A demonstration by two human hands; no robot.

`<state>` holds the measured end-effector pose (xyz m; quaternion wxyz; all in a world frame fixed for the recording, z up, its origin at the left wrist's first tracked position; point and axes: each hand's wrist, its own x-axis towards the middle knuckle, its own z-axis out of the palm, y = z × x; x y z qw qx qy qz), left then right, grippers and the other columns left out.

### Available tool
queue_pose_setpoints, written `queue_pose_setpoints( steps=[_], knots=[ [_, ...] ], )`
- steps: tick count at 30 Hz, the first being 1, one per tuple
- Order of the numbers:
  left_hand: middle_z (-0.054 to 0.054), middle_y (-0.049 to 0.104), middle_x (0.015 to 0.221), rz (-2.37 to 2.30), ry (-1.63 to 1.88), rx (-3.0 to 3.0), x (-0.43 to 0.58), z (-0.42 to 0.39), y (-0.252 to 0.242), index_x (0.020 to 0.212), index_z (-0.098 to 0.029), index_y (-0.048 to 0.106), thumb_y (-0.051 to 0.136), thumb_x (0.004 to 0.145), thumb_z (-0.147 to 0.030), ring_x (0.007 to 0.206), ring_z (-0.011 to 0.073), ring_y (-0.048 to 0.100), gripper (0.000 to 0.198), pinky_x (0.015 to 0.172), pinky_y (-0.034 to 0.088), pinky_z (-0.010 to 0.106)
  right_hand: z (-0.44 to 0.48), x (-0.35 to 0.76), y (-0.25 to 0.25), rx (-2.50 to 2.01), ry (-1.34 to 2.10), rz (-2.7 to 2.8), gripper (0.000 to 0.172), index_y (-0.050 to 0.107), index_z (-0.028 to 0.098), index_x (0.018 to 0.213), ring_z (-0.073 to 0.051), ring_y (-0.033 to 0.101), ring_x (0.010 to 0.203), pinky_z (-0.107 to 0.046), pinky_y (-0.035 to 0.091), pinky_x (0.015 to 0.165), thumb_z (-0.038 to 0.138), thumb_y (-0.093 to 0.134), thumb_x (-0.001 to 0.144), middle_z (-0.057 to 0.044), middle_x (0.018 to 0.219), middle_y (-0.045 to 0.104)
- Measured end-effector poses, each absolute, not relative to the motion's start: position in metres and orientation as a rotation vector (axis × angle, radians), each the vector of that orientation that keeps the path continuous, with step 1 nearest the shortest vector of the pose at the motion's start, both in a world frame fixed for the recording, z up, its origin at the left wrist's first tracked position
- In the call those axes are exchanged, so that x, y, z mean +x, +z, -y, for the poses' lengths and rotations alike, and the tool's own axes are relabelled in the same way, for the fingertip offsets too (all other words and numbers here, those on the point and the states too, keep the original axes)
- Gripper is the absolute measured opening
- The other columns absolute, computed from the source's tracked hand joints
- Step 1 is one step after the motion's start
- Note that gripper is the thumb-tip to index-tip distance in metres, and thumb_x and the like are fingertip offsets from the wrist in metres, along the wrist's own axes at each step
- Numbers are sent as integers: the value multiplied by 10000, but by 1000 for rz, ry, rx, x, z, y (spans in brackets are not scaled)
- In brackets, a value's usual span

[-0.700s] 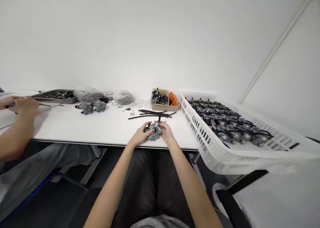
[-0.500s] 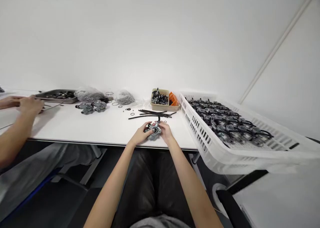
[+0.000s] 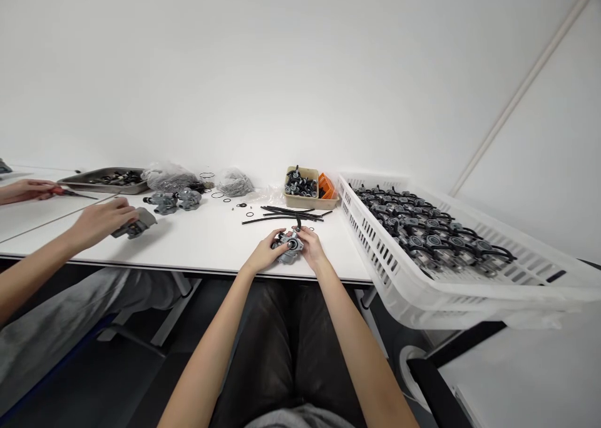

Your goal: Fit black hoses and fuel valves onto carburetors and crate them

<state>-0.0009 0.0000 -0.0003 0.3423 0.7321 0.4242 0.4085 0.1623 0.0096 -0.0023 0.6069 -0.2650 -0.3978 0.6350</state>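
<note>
Near the table's front edge, a grey metal carburetor point(image 3: 292, 245) is held between my two hands. My left hand point(image 3: 265, 251) is closed around its left side, thumb across the front. My right hand point(image 3: 312, 246) grips the right side, by a short black hose point(image 3: 298, 223) that stands up from the top. Just behind lie several long black rubber tubes point(image 3: 282, 216) and a small black ring point(image 3: 250, 214).
To my right stands a white plastic crate point(image 3: 404, 290) with rows of carburetors. A beige tray point(image 3: 305, 201) of black parts is at the back. On the left, a co-worker's hands point(image 3: 101, 223) hold a red-handled screwdriver point(image 3: 61, 191) and a grey carburetor point(image 3: 138, 223).
My hands and the carburetor stay almost in place. The co-worker's hands have moved apart, and one has brought a carburetor to the right over the table.
</note>
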Motion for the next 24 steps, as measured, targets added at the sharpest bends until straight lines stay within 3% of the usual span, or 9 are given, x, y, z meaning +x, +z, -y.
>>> queue_pose_setpoints(
  steps=[15,24],
  knots=[
    [106,628,1195,-1097,1066,1910,-1,0,-1,1306,-185,488,595,783,-496,1023,257,602,617,925,452,400,-7,160,0,-626,1450,947,337,731,191,923,-154,617,698,-283,447,693,320,768,613,-8,734,698],
    [98,621,1217,-1103,1065,1916,-1,0,0,1304,-197,491,597,780,-495,1027,249,601,611,938,444,390,-6,159,0,-636,1423,945,264,721,185,831,-145,604,706,-275,446,704,336,771,621,-7,740,688]
  ],
)
